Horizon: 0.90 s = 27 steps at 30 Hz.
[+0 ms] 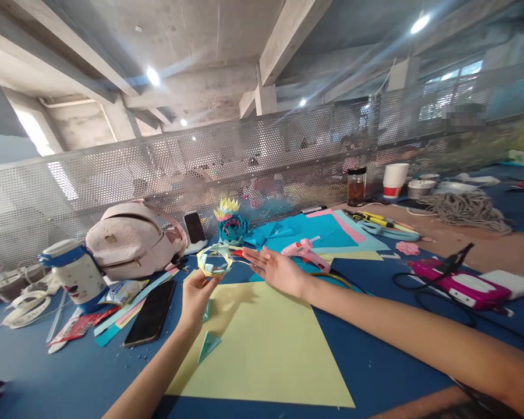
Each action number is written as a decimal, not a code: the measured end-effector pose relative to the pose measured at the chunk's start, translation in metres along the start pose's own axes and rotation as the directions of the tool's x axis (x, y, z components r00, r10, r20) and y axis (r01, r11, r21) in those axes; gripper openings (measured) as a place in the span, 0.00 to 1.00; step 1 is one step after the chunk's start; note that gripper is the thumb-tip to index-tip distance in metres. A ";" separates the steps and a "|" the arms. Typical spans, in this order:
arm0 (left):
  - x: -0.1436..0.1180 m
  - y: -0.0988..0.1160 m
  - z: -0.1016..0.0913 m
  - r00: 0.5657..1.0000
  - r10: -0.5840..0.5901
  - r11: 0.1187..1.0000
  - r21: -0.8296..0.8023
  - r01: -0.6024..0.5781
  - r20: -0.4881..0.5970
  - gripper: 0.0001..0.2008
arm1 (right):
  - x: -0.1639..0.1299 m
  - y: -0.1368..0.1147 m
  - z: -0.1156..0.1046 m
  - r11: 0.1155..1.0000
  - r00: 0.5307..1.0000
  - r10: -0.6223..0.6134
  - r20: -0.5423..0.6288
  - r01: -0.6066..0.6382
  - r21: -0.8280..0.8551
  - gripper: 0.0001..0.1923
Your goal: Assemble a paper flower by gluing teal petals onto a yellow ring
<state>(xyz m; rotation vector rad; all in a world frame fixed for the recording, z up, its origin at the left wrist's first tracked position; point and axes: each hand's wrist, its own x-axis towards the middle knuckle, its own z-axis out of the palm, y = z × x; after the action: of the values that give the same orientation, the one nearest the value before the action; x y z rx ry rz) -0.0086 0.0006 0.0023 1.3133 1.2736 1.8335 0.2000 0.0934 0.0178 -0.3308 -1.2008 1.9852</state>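
My left hand pinches the near edge of a yellow and pale blue ring of folded paper, held up over the far left of a yellow paper sheet. My right hand is open to the right of the ring, fingers stretched toward it, apparently without touching. Just behind that hand lies a pink glue gun. Two small folded teal paper pieces rest on the sheet, the nearer folded piece below my left wrist. Farther back stands a blue, pink and yellow paper flower.
Left are a black phone, a bottle and a pale pink backpack. Blue paper lies behind the glue gun. At right sit a magenta device with black cables and grey cord. A perforated metal panel runs behind.
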 end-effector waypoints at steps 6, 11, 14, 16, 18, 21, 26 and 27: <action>0.001 -0.001 0.000 1.000 -0.011 1.000 -0.005 0.011 0.002 0.14 | -0.006 -0.008 0.000 0.980 0.979 0.143 0.147 -0.118 -0.162 0.17; 0.001 0.000 0.000 1.000 -0.008 1.000 -0.008 0.008 -0.009 0.14 | -0.019 0.000 0.018 0.741 0.945 0.226 0.238 -0.008 -0.672 0.23; 0.003 0.003 -0.002 1.000 0.004 1.000 -0.004 -0.005 -0.023 0.13 | -0.027 0.008 0.027 0.642 0.926 0.258 0.276 0.049 -0.765 0.23; 0.005 0.007 -0.004 0.999 0.018 1.000 -0.002 -0.018 -0.041 0.12 | -0.030 0.017 0.031 0.651 0.895 0.317 0.314 0.035 -0.758 0.20; 0.008 0.010 -0.006 0.997 0.035 0.999 -0.022 -0.036 -0.065 0.12 | -0.031 0.026 0.035 0.657 0.860 0.385 0.336 0.000 -0.754 0.18; 0.013 0.015 -0.011 0.992 0.061 0.996 -0.059 -0.068 -0.106 0.14 | -0.028 0.039 0.044 0.661 0.861 0.394 0.322 -0.023 -0.750 0.16; 0.018 0.020 -0.016 0.982 0.073 0.995 -0.059 -0.085 -0.172 0.14 | -0.012 0.049 0.064 0.647 0.900 0.307 0.308 0.040 -0.762 0.15; 0.019 0.020 -0.017 0.982 0.073 0.995 -0.061 -0.085 -0.173 0.15 | -0.008 0.051 0.068 0.620 0.895 0.310 0.320 0.065 -0.782 0.14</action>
<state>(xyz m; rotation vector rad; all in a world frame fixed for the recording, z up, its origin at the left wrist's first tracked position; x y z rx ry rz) -0.0294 0.0014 0.0271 1.2074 1.2490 2.0647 0.1422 0.0319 0.0091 -0.4191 -2.3990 1.5545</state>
